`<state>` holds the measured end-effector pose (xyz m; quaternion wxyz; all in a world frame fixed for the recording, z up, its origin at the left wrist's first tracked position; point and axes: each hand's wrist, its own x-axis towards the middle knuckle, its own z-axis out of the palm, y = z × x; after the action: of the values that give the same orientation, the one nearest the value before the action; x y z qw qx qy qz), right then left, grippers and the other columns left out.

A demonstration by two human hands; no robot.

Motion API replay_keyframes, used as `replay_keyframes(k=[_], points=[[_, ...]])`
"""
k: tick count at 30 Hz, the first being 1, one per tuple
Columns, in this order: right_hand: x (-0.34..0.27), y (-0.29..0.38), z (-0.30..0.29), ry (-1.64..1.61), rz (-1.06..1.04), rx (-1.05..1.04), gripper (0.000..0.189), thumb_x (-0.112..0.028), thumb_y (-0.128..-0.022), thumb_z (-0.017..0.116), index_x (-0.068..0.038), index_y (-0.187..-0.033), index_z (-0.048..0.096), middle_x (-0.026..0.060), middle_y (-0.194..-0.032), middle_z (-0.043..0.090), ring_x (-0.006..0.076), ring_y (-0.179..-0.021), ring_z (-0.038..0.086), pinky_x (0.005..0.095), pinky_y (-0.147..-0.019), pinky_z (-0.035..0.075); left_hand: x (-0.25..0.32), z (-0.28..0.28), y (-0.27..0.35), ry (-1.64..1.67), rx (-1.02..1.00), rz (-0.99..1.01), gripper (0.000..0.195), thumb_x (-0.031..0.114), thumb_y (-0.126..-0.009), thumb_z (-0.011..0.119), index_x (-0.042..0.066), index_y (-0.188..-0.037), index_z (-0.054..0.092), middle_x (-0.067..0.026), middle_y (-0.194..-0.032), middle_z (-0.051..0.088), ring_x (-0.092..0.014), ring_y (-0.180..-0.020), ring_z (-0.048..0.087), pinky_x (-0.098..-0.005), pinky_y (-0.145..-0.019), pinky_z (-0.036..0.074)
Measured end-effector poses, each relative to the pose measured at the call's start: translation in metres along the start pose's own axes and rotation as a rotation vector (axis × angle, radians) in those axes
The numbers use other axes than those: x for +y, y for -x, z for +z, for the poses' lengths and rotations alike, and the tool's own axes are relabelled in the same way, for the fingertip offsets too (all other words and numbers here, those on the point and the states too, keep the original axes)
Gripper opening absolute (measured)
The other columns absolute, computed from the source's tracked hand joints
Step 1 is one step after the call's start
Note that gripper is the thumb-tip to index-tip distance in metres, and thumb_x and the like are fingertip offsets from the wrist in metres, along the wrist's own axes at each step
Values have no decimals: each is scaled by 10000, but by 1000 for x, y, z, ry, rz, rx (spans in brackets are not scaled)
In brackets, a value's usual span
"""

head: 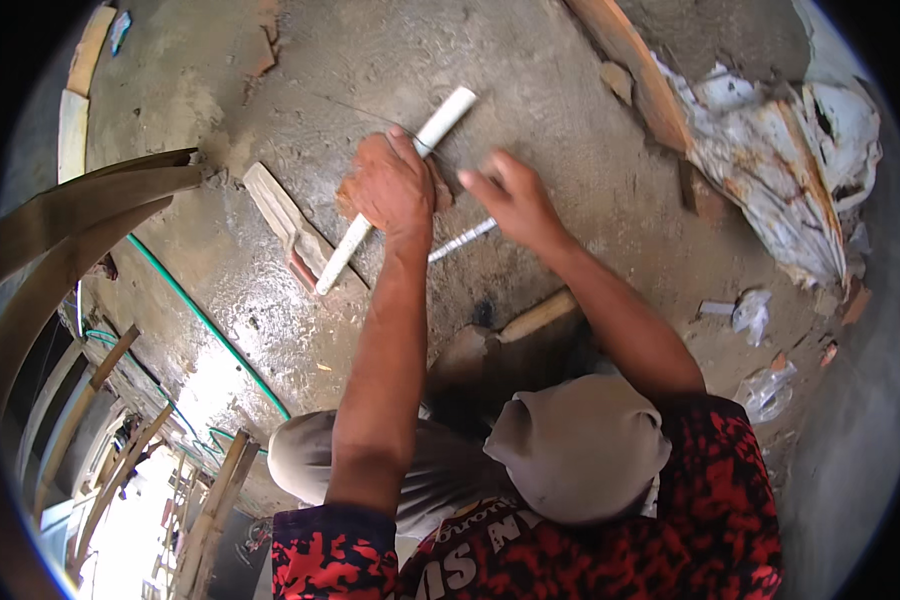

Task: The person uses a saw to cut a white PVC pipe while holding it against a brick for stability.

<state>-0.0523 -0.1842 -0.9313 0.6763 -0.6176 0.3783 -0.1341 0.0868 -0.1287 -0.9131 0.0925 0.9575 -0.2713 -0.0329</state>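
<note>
My left hand (394, 184) grips a white plastic pipe (448, 120) that lies slantwise over a reddish piece of brick (442, 191) on the floor. A thin dark wire or string (360, 110) crosses the pipe beside my left thumb. My right hand (514, 195) is blurred, apart from the pipe on its right side, fingers curled; whether it holds the thin line is not clear. Below it lies a narrow white strip with marks (463, 240). A mud-coated hand tool (281, 206) with a red handle lies left of the pipe, partly under its lower end.
Wet concrete floor (540, 75) surrounds my hands. A green hose (206, 322) and wooden boards (90, 199) are at left. A plank (645, 75) and a crumpled white sack (769, 165) lie at right. Plastic scraps (765, 394) sit by the wall. A wood piece (538, 315) lies near my knees.
</note>
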Motion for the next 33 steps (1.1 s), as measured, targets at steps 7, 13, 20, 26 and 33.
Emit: replay_keyframes(k=[7,13,20,26,33], points=[[17,14,9,1,-162,48,355,-276,-871,644,-5,-729,465,91,-604,506,142,-552,471,329,-503,406,-13,2,-4,-51,92,28,417,386,-953,387,42,-781,548,-211,-764,594,-406,-712,576,-503,-694,394],[-4,-36,24,-81,-124,100,307,-260,-862,645,-8,-752,511,116,-633,568,180,-570,528,345,-533,425,5,-4,-6,-9,30,0,457,414,-950,368,33,-788,561,-239,-775,611,-443,-711,584,-525,-663,413],[12,8,5,11,-123,80,351,-290,-869,652,-13,-729,487,79,-602,525,131,-566,481,324,-518,412,-5,0,-4,-27,15,15,419,374,-961,384,44,-760,545,-186,-771,582,-377,-755,559,-483,-703,391],[1,-16,35,-92,-169,124,286,-249,-869,640,-5,-775,522,104,-640,564,156,-566,517,337,-525,424,-10,-1,-2,-35,70,116,449,409,-958,373,72,-738,572,-205,-710,606,-408,-664,587,-502,-651,415],[-9,-26,35,-139,5,120,253,-209,-865,648,-4,-787,521,90,-641,570,115,-571,502,315,-521,420,-1,1,-3,-23,39,60,401,354,-966,384,81,-738,569,-145,-710,592,-340,-691,569,-446,-691,376]])
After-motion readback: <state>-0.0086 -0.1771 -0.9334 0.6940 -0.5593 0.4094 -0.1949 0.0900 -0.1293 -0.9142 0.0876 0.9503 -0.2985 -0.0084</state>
